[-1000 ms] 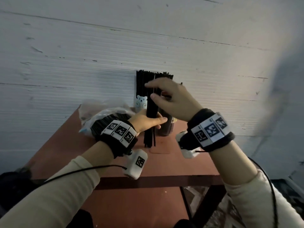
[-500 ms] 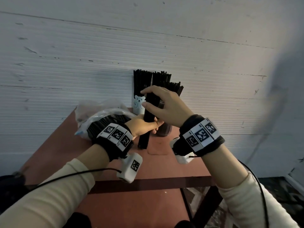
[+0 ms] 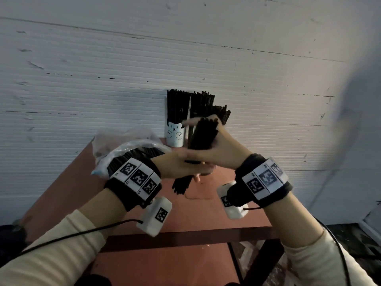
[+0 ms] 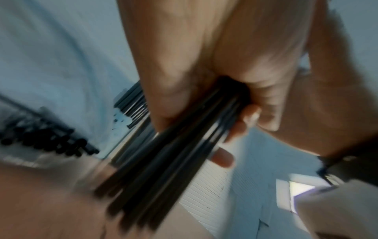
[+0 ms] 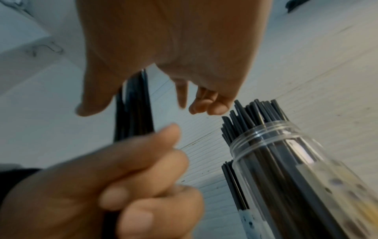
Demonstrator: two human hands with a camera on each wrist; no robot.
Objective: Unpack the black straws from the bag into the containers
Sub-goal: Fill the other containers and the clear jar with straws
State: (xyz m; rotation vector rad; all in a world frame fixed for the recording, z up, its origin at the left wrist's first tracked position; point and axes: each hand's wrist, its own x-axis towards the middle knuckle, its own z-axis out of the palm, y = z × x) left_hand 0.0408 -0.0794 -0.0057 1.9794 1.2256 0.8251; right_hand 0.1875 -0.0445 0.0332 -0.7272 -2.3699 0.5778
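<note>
against the wall, bear cup (image 3: 174, 134) and clear jar (image 5: 290, 161), apparently both straw-filled

Matt black plastic straws (image 3: 203, 135) are bunched together, and more fill a clear, glossy plastic jar (image 5: 290, 155) with a ribbed neck. A crinkled, shiny see-through plastic bag (image 3: 123, 145) lies on a smooth reddish-brown table (image 3: 195, 215). Behind is a white wall (image 3: 185, 48) of fine ridges, scuffed in places.

black straws (image 3: 203, 134) bundled upright, tilted; more fill containers (image 3: 175, 135)
</note>
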